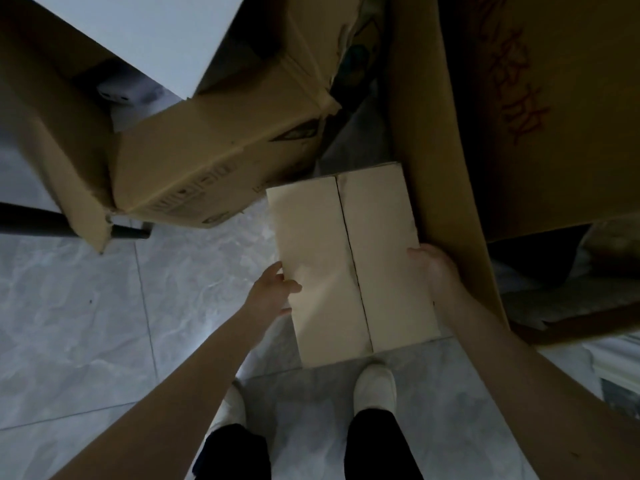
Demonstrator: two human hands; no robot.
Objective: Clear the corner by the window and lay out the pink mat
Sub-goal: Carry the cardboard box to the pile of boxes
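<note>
Left hand [277,287] gripped the left edge of a small closed cardboard box [349,258], thumb over the top. Right hand [431,268] clamped on the opposite edge, fingers hidden down the side. Box held just above the grey tiled floor [86,306], ahead of two white shoes [374,386]. Wedged between a tilted open carton [214,168] on the left and a big carton with red print [519,116] on the right. Pink mat nowhere in sight, pretty dim lighting too.
</note>
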